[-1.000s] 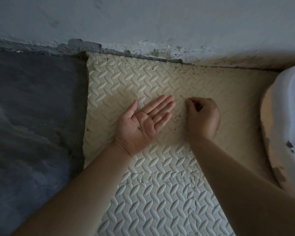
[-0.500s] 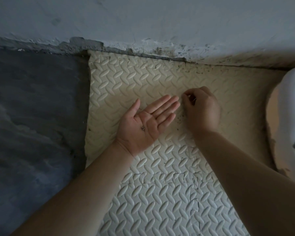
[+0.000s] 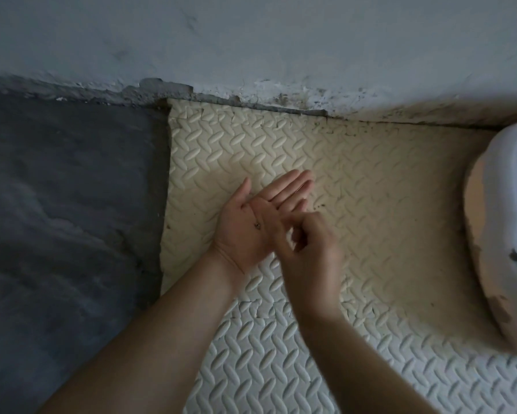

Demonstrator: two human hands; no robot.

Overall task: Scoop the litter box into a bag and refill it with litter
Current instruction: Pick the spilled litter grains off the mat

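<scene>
Cream foam mat (image 3: pixel 251 138) lies under a left hand (image 3: pixel 239 237) held flat, palm up, dark litter grains (image 3: pixel 257 225) on it; the right hand (image 3: pixel 311 255) curls just above that palm, blurred, whether pinching anything I cannot tell, with the litter box (image 3: pixel 508 219) well off to its right.
</scene>
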